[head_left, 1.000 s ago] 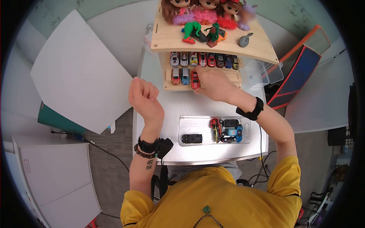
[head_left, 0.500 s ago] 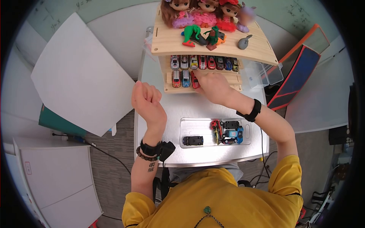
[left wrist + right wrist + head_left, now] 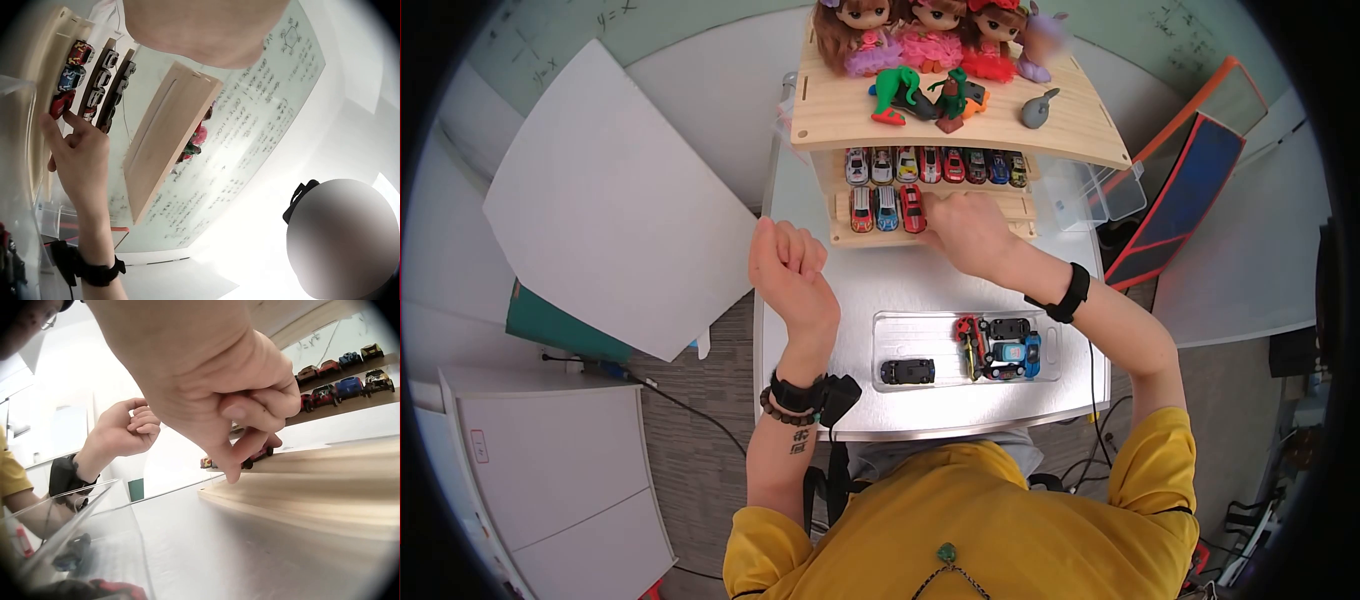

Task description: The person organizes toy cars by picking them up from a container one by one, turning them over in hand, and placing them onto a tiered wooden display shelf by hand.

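My right hand (image 3: 970, 232) is at the lower shelf row, its thumb and index finger pinching a red toy car (image 3: 912, 209). That car stands straight beside a blue toy car (image 3: 887, 209) and a red-and-yellow one (image 3: 861, 209). In the left wrist view, the thumb and index finger meet the near end of the red car (image 3: 61, 104). The right wrist view shows the fingers partly covering it. My left hand (image 3: 792, 268) hangs in the air left of the shelf, fingers loosely curled and holding nothing.
Behind the lower row stand several more toy cars (image 3: 931, 165). Dolls (image 3: 930, 45) and small figures sit on the wooden top board (image 3: 840, 118). A clear tray (image 3: 945, 318) nearer the body holds several cars. A clear box (image 3: 1090, 195) lies right of the shelf.
The red car has turned from slightly slanted to straight in line with its neighbours. My right hand has shifted slightly right, uncovering more of it. The left hand stays nearly in place.
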`<action>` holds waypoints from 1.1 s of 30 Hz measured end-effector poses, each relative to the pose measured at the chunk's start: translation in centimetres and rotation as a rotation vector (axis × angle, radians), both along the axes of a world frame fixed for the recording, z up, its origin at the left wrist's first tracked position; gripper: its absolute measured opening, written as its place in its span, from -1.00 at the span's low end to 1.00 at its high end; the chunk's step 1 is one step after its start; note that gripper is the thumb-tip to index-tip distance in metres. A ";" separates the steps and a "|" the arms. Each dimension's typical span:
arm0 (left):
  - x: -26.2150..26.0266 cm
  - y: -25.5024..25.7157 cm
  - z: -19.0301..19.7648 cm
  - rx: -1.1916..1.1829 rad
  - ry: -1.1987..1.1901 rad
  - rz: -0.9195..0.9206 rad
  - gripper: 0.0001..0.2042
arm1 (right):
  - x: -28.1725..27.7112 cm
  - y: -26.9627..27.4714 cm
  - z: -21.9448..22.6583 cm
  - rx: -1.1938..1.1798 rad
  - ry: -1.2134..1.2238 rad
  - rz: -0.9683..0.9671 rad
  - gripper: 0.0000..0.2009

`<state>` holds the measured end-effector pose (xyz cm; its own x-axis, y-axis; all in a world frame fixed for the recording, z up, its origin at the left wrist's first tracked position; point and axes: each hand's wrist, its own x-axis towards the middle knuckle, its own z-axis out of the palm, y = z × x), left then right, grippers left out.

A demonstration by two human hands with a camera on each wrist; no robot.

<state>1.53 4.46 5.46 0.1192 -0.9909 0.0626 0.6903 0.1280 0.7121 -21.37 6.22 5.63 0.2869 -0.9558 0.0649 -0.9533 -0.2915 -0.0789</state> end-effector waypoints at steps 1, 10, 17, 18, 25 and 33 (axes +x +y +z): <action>0.0 0.0 -0.1 -0.002 0.000 -0.003 -0.56 | -0.1 -0.1 -0.1 0.008 0.002 0.013 -0.62; 0.0 0.0 -0.1 0.001 0.006 -0.018 -0.56 | 0.1 -0.1 0.1 -0.011 -0.033 0.015 -0.69; -0.1 0.0 -0.2 0.007 0.005 -0.022 -0.56 | 0.4 0.1 0.4 0.017 -0.067 -0.034 -0.74; -0.1 0.1 -0.2 0.008 0.004 -0.026 -0.57 | 0.3 0.1 0.3 0.016 -0.069 -0.035 -0.74; -0.2 0.1 -0.2 0.019 0.003 -0.024 -0.58 | 0.3 -0.1 0.1 0.007 -0.060 -0.043 -0.74; -0.4 0.0 0.0 0.050 -0.002 -0.028 -0.58 | -1.0 2.7 2.1 -0.054 -0.117 -0.028 -0.78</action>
